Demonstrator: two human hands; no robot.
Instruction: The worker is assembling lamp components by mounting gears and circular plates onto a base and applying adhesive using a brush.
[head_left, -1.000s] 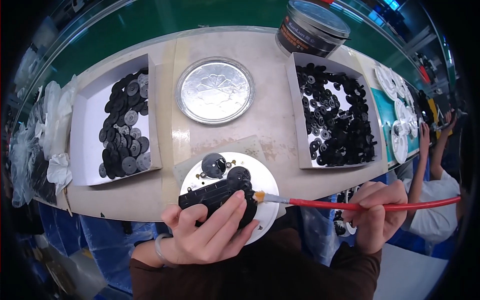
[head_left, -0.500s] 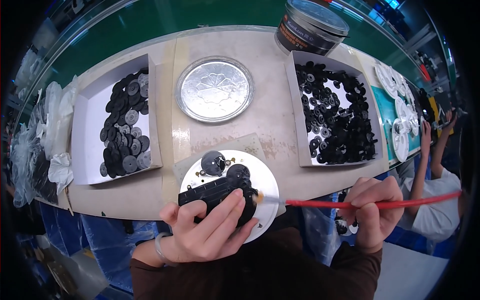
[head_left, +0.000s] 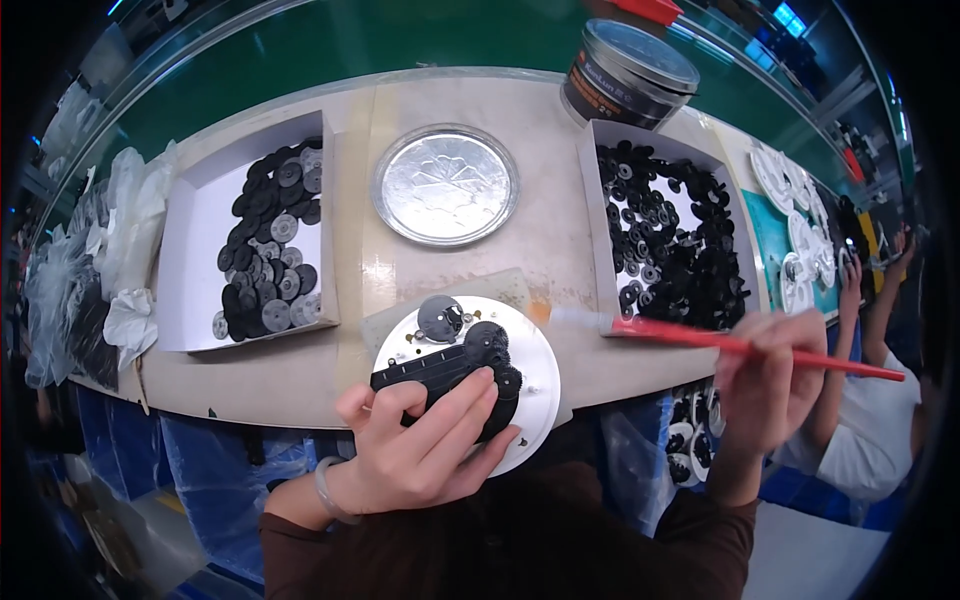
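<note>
My left hand (head_left: 425, 450) is closed on a round white plate (head_left: 541, 385) at the table's near edge, its fingers pressing a black plastic gear housing (head_left: 422, 374) on the plate. Black toothed gears (head_left: 487, 345) sit at the housing's right end, and a round black part (head_left: 439, 318) lies at the plate's far side. Blurred by motion, my right hand (head_left: 768, 385) grips a thin brush with a red handle (head_left: 680, 336). The brush's tan bristle tip points left, above the table just beyond the plate's upper right rim, apart from the gears.
A silver round lid (head_left: 446, 185) lies mid-table. White boxes of black and grey gears (head_left: 270, 255) and small black gears (head_left: 670, 235) flank it. Behind the right box stands a grease tin (head_left: 630, 80). Plastic bags (head_left: 125, 220) lie far left; a co-worker's arm (head_left: 848, 325) shows at right.
The brush has moved up and away from the gears, its tip now beyond the plate's rim. My right hand has risen with it. The left hand keeps its hold.
</note>
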